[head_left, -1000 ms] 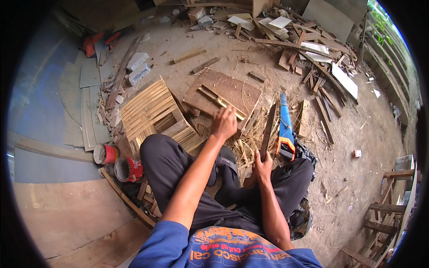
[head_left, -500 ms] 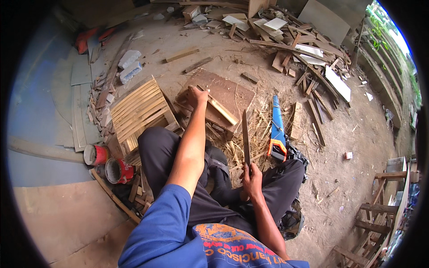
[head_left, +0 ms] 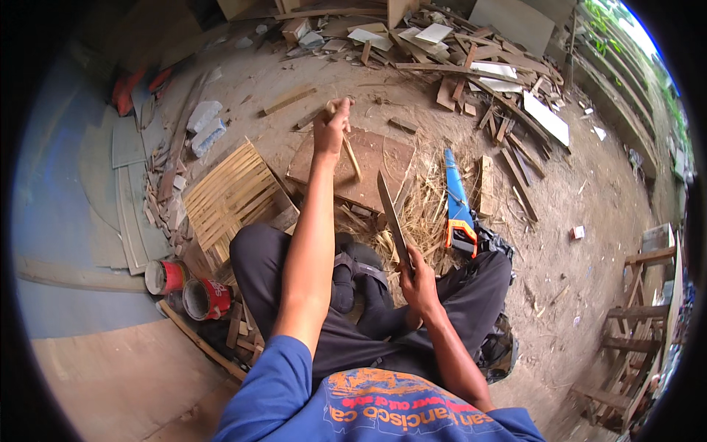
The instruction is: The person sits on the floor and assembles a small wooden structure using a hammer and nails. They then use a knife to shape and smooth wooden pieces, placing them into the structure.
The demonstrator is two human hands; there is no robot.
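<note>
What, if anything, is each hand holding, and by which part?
The left hand holds a thin stick near its far end. The right hand grips a long knife at its handle end, blade pointing away.

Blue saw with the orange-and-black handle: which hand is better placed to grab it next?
Likely the right hand: it is nearer the saw, though it holds a long, dark metal knife to set down first. The left hand is farther away, gripping a thin tan wooden strip.
</note>
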